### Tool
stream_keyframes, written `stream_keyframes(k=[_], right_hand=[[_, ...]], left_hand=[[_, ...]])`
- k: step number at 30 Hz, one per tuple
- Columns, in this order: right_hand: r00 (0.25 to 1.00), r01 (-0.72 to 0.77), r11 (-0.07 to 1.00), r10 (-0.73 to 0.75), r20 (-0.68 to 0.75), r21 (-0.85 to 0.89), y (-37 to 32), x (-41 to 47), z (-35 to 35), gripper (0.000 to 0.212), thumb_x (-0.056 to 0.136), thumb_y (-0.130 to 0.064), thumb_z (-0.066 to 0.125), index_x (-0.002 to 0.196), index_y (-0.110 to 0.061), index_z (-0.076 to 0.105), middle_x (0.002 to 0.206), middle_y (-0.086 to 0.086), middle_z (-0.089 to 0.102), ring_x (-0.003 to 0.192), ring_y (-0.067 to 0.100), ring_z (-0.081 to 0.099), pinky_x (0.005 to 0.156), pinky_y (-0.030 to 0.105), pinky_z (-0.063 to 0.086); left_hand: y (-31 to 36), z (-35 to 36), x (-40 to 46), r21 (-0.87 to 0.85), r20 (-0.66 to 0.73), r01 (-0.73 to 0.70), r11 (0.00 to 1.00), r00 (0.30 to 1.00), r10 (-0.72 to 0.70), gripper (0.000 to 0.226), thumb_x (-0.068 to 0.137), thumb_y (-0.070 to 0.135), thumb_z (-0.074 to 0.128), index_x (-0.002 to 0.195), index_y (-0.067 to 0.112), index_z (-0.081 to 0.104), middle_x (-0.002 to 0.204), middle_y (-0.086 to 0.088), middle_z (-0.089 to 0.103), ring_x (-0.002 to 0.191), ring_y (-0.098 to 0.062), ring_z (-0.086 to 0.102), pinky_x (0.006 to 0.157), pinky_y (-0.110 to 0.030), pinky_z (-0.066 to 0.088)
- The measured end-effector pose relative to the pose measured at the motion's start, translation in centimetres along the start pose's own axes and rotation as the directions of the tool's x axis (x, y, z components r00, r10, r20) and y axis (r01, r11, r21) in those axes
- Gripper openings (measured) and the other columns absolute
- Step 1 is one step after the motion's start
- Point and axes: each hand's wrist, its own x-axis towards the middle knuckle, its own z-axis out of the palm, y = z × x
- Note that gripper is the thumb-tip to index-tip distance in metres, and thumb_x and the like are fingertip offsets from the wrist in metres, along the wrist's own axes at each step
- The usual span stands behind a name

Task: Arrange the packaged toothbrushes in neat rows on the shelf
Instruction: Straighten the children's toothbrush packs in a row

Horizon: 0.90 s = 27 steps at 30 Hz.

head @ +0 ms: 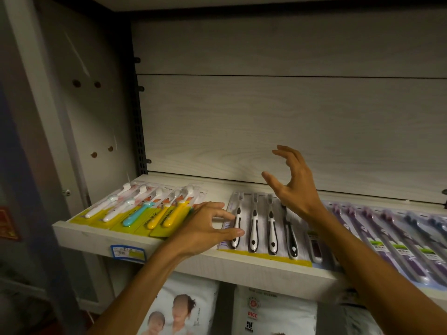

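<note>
— Which way do the toothbrushes lie?
— The black-and-white pack point(260, 228) lies flat, handles toward the shelf point(193, 259) edge, heads to the pale wood back wall point(266, 122).
— And the hands?
— The left hand point(205, 226) rests spread, fingertips touching that pack's left edge; yellow packs point(145, 211) lie on its other side. The right hand point(292, 187) hovers above, fingers loosely curled, empty; purple packs point(391, 235) lie to its right.

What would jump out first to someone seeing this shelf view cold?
Two bare hands over the shelf: the left hand lies with its fingertips on the black-and-white toothbrush pack at centre, while the right hand hovers above it, fingers spread. The bright yellow-carded children's toothbrushes fan out at the shelf's left end, and purple packs line the right.
</note>
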Motion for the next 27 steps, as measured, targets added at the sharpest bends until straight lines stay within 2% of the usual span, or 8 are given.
stream_keyframes(k=[5, 9, 11, 14, 17, 20, 23, 27], right_hand=[[1.0, -0.001, 1.0, 0.001, -0.006, 0.007, -0.3, -0.1, -0.2, 0.063, 0.083, -0.052, 0.059, 0.136, -0.024, 0.043, 0.147, -0.003, 0.036, 0.131, 0.016, 0.038, 0.106, 0.046, 0.04], [1.0, 0.009, 1.0, -0.009, 0.0, 0.011, -0.4, -0.1, -0.2, 0.063, 0.083, -0.052, 0.059, 0.137, -0.024, 0.042, 0.147, -0.002, 0.036, 0.131, 0.017, 0.039, 0.105, 0.048, 0.04], [1.0, 0.012, 1.0, -0.012, -0.005, 0.017, -0.5, 0.0, -0.2, 0.063, 0.082, -0.053, 0.059, 0.137, -0.025, 0.042, 0.147, -0.003, 0.036, 0.131, 0.016, 0.039, 0.105, 0.049, 0.041], [0.999, 0.013, 0.999, -0.011, -0.044, 0.046, -1.0, 0.3, -0.4, 0.063, 0.082, -0.052, 0.06, 0.137, -0.027, 0.041, 0.146, -0.003, 0.037, 0.13, 0.016, 0.04, 0.104, 0.05, 0.041], [0.997, 0.031, 0.996, -0.025, -0.07, 0.082, -2.0, 0.9, -0.6, 0.065, 0.082, -0.05, 0.061, 0.139, -0.028, 0.038, 0.146, -0.004, 0.037, 0.13, 0.015, 0.04, 0.105, 0.05, 0.04], [0.997, 0.065, 0.99, -0.058, -0.059, 0.124, -3.8, 1.7, -0.5, 0.069, 0.081, -0.05, 0.061, 0.142, -0.031, 0.034, 0.149, -0.006, 0.034, 0.131, 0.011, 0.036, 0.108, 0.048, 0.037], [0.996, 0.086, 0.979, -0.083, -0.024, 0.185, -5.9, 2.5, 0.3, 0.073, 0.081, -0.052, 0.061, 0.145, -0.033, 0.031, 0.15, -0.009, 0.031, 0.13, 0.006, 0.032, 0.109, 0.041, 0.033], [0.993, 0.106, 0.962, -0.114, 0.016, 0.253, -8.3, 3.9, 2.5, 0.077, 0.08, -0.053, 0.063, 0.146, -0.035, 0.028, 0.151, -0.013, 0.03, 0.133, 0.006, 0.032, 0.11, 0.041, 0.033]], left_hand=[[-0.4, 0.2, -0.1, -0.247, -0.119, -0.03, 0.969, 0.993, 0.0, 0.065, 0.067, 0.06, 0.069, 0.123, 0.029, 0.057, 0.138, 0.015, 0.044, 0.13, -0.011, 0.04, 0.103, -0.027, 0.039], [-0.4, -0.3, -0.7, -0.418, -0.296, -0.174, 0.891, 0.954, 0.047, 0.058, 0.074, 0.046, 0.068, 0.127, 0.027, 0.053, 0.14, 0.015, 0.046, 0.132, -0.008, 0.038, 0.098, -0.016, 0.041], [-0.4, -1.1, -1.1, -0.396, -0.408, -0.25, 0.884, 0.91, 0.075, 0.052, 0.076, 0.039, 0.066, 0.125, 0.024, 0.055, 0.138, 0.014, 0.049, 0.129, -0.005, 0.042, 0.093, -0.012, 0.044], [-0.9, -3.2, -1.7, -0.309, -0.61, -0.335, 0.89, 0.788, 0.085, 0.034, 0.082, 0.025, 0.066, 0.114, 0.015, 0.061, 0.132, 0.006, 0.056, 0.121, -0.004, 0.052, 0.088, -0.007, 0.044], [-1.5, -6.3, -2.3, -0.229, -0.685, -0.334, 0.914, 0.723, 0.092, 0.034, 0.082, 0.025, 0.067, 0.113, 0.015, 0.061, 0.13, 0.004, 0.057, 0.117, -0.001, 0.053, 0.089, -0.005, 0.043], [-1.8, -9.1, -2.6, -0.173, -0.647, -0.289, 0.942, 0.754, 0.113, 0.052, 0.076, 0.038, 0.067, 0.123, 0.022, 0.055, 0.135, 0.013, 0.05, 0.123, -0.002, 0.046, 0.098, -0.012, 0.04], [-2.0, -10.7, -2.6, -0.133, -0.579, -0.176, 0.975, 0.813, 0.068, 0.062, 0.076, 0.038, 0.07, 0.133, 0.029, 0.046, 0.135, 0.019, 0.039, 0.123, -0.002, 0.036, 0.101, -0.024, 0.036], [-2.4, -10.9, -2.0, 0.065, -0.46, 0.093, 0.994, 0.887, -0.053, 0.071, 0.074, 0.054, 0.069, 0.137, 0.03, 0.043, 0.145, 0.004, 0.041, 0.128, -0.017, 0.042, 0.1, -0.032, 0.04]])
